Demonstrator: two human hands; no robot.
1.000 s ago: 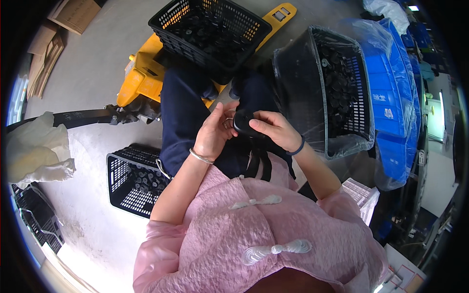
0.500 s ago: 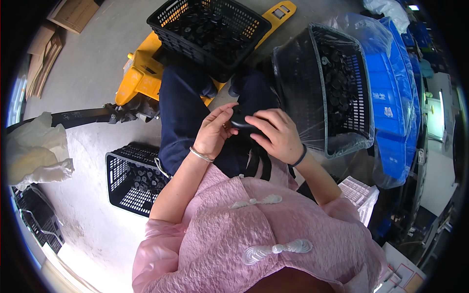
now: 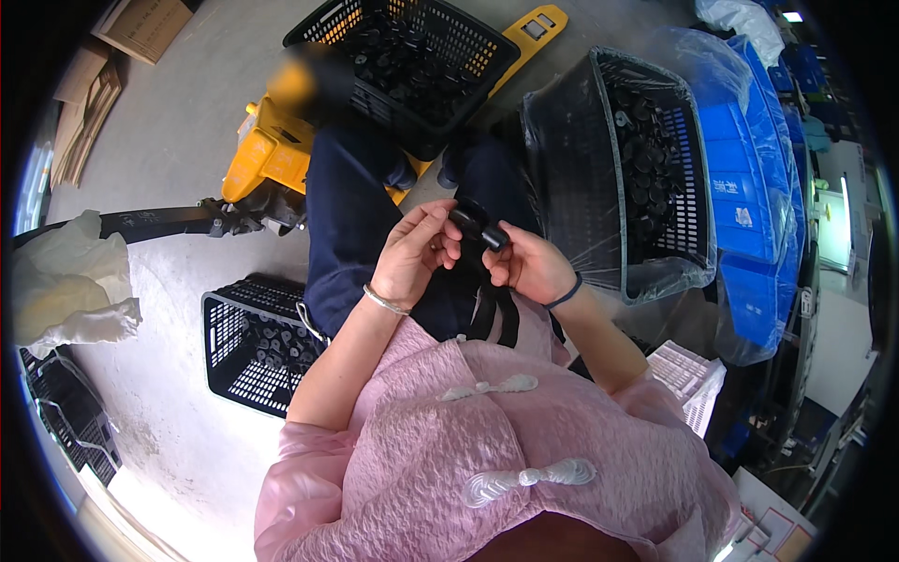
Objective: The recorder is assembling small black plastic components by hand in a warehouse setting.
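The left hand (image 3: 412, 251) pinches one side of a small black part (image 3: 479, 226), and the right hand (image 3: 536, 268) pinches its stubby end — it sits between them, above the lap. A black basket (image 3: 400, 113) with black bits inside stands in front — a plastic-wrapped one (image 3: 576, 173) stands right.

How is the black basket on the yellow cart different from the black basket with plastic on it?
The cart basket shows no plastic, while the plastic-covered basket has clear plastic over its rim. The cart basket is straight ahead on the yellow cart; the plastic-covered basket is off to the right, nearer the right hand in this view. Both are black, have holes in their walls and hold piles of black pieces.
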